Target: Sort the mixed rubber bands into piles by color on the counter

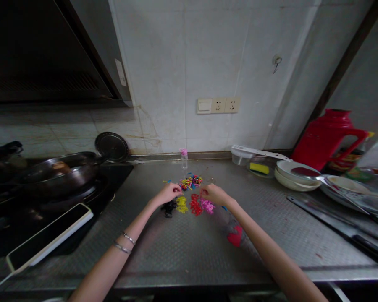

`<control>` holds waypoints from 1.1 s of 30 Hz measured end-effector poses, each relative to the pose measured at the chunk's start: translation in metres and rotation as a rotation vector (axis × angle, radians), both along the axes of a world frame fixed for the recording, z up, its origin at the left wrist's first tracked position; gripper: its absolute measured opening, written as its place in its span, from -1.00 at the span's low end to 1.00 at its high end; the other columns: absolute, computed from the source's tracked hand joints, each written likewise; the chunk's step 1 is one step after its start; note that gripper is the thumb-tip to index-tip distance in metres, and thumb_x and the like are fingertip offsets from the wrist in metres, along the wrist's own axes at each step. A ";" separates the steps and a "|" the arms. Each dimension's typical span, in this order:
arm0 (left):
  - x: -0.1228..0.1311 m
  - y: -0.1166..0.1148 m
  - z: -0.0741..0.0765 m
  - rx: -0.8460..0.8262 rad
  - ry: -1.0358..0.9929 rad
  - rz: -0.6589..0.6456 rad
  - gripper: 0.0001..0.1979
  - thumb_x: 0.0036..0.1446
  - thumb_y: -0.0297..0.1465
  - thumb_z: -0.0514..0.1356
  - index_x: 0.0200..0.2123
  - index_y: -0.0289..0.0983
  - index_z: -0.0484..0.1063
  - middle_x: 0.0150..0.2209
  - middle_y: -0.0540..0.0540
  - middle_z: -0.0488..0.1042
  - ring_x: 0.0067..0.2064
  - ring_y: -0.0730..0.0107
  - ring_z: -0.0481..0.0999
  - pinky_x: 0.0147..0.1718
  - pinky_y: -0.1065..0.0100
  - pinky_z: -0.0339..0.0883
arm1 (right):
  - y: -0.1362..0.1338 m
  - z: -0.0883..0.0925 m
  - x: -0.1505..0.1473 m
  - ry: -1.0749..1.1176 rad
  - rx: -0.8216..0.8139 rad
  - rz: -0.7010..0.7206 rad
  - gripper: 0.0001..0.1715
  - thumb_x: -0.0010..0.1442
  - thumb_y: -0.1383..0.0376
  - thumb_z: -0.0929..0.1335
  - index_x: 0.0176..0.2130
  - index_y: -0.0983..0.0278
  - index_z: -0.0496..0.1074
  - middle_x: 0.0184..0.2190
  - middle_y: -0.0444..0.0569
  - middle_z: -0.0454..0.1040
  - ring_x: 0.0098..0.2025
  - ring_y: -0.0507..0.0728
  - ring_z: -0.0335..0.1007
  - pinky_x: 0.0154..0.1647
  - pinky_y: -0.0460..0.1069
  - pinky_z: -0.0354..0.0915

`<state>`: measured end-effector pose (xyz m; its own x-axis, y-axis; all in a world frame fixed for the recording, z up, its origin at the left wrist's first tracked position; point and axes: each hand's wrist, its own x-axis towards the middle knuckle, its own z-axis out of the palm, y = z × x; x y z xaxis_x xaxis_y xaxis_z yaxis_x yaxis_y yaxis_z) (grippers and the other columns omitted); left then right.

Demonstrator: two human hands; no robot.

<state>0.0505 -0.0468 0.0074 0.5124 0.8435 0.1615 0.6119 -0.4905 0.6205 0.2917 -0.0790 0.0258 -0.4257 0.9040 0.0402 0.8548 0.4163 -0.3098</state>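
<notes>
A mixed heap of small coloured bands (191, 182) lies on the steel counter (189, 247). In front of it sit sorted piles: black (169, 207), yellow (182, 204), red (195, 206) and pink (207, 205). My left hand (168, 193) rests at the heap's left edge, fingers pinched together at its rim. My right hand (213, 194) hovers just above the pink pile, fingers curled in a pinch. What either pinch holds is too small to make out. A small clear bottle with a pink cap (184, 158) stands behind the heap.
A dark pan (61, 171) sits on the stove at left, with a phone (48, 235) near the front edge. At right are stacked bowls (294, 173), a red jug (327, 137), a yellow sponge (259, 168), a knife (340, 226) and a red object (235, 235) by my right forearm.
</notes>
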 end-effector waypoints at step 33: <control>-0.018 0.004 -0.007 0.051 0.191 0.148 -0.81 -0.11 -0.48 0.08 -0.44 -0.32 0.50 -0.48 -0.09 0.49 -0.46 0.39 0.39 -0.46 0.46 0.14 | 0.025 0.001 -0.080 -0.175 0.062 0.188 -0.63 0.09 0.33 0.21 -0.11 0.16 0.40 -0.22 -0.02 0.47 -0.19 0.11 0.37 -0.29 -0.12 0.20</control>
